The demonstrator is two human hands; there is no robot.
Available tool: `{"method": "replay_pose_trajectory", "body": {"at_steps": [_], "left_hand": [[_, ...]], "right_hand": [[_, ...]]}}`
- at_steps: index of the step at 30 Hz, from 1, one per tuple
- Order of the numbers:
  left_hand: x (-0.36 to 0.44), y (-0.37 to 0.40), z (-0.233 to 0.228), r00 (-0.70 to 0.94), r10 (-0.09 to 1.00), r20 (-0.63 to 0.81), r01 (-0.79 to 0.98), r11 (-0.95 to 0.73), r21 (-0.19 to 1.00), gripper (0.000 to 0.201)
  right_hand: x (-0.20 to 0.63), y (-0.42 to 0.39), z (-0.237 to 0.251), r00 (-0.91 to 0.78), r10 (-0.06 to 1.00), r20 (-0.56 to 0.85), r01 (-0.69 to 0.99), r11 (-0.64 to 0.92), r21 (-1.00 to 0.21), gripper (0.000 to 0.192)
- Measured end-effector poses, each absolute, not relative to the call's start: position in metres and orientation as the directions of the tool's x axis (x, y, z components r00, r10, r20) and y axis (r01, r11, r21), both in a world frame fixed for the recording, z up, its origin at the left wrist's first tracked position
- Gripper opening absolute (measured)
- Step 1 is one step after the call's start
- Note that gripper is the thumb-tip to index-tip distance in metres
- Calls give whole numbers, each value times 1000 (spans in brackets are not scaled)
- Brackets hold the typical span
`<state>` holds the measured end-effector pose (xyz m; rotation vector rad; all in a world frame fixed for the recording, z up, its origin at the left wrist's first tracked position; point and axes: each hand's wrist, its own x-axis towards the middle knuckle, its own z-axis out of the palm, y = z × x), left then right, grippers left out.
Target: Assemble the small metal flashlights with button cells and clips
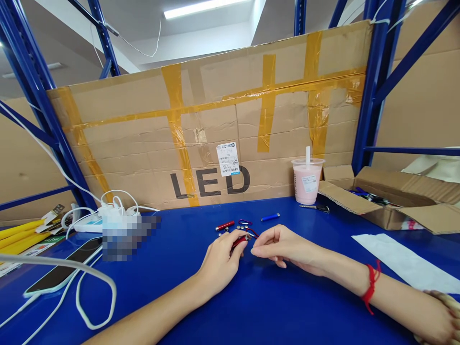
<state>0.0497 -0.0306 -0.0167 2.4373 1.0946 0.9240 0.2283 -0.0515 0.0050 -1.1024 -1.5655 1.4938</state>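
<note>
Head view, the only one.

Left hand (220, 258) is laid palm-down on the blue table top (251, 306), fingers closed around a small red metal cylinder (240, 241), gripped near the fingertips. Only the cylinder's right end is seen past the fingers.

Right hand (283, 247) is just right of it, thumb and forefinger pinched together at the tips, almost touching the cylinder's end. Whether anything is held in that pinch cannot be told; too small. A red string bracelet (371, 282) is worn on the right wrist.

Just beyond the hands, on the table: a second red cylinder (224, 226) lying flat, a small blue-and-red clip ring (245, 222), a few small silver round parts (241, 228), and a thin red loop (252, 232) touching or next to the held cylinder. Further right and slightly farther off, a blue cylinder (270, 217) lies apart from the rest.

Far right: a pink drink in a clear plastic cup with a straw (307, 181) stands upright against the taped brown cardboard sheet marked "LED" (215, 139). Near its base a small dark tool (316, 207) lies flat. An open brown cardboard box (388, 201) is beside the cup, dark and blue items inside. A white paper sheet (402, 261) lies nearer, right.

Left side: a white power strip with plugged chargers (108, 215), white cables (89, 287), a phone face-up (61, 273), yellow packages (17, 235) at the far-left edge. One patch near the strip is blurred out.
</note>
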Motion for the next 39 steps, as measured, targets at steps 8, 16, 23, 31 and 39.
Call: {"method": "replay_pose_trajectory", "body": {"at_steps": [8,16,23,31,39], "left_hand": [[50,-30,-18,500,749,435,552,-663,506,22],[50,-32,-17,525,722,450,524,-691,498,23],[50,-38,-14,538,719,440,549,-695,465,23],[49,-37,-15,550,697,460,514,-717,471,22],[48,-32,-18,554,694,460,495,-719,488,18]], "right_hand": [[229,-51,7,-406,912,-53,132,1,-991,33],[228,-53,7,-368,927,-68,84,-39,-996,33],[231,-48,1,-228,974,11,-17,8,-1000,40],[226,-52,5,-263,964,29,-24,23,-999,48],[227,-56,7,-387,918,83,-84,54,-995,40]]}}
